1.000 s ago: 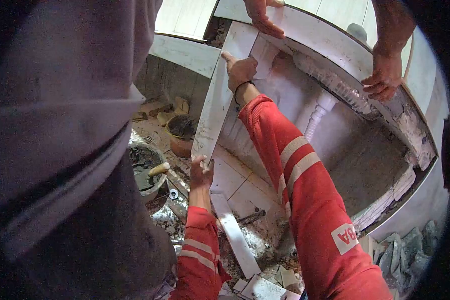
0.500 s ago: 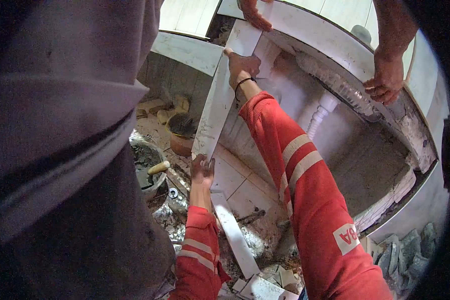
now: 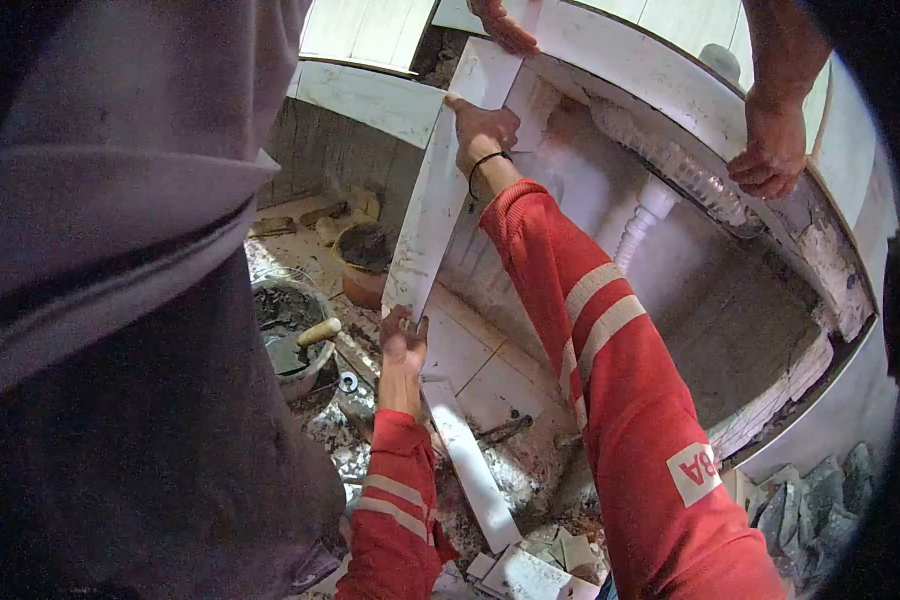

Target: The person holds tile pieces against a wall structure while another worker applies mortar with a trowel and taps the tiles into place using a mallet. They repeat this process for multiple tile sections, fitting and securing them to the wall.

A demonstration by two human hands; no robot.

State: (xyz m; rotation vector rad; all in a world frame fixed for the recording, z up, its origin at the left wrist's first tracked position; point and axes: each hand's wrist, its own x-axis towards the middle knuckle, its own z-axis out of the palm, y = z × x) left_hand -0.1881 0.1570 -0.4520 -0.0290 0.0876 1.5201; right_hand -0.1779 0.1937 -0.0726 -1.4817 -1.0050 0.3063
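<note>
A long white tile strip (image 3: 425,225) stands on end against the front edge of a counter. At its lower end my left hand (image 3: 403,342) is closed on the edge, fingers curled round it. Higher up, my right hand (image 3: 486,133) grips the strip near the top, thumb on its left edge and fingers folded at the right. Another person's hand (image 3: 507,33) touches the strip's top end. That person's other hand (image 3: 773,152) rests by the counter rim at the right.
Left stands a bucket of dark mortar (image 3: 292,345) with a wooden-handled trowel (image 3: 318,332), beside an orange pot (image 3: 363,280). A white drain pipe (image 3: 642,222) hangs under the counter. Below lie another white strip (image 3: 472,465) and broken tile pieces (image 3: 540,575). A person's clothed body (image 3: 140,300) fills the left.
The person's clothing at the left has shifted slightly left, showing more of the bucket. Both my hands keep their hold on the tile strip, which stays nearly in place.
</note>
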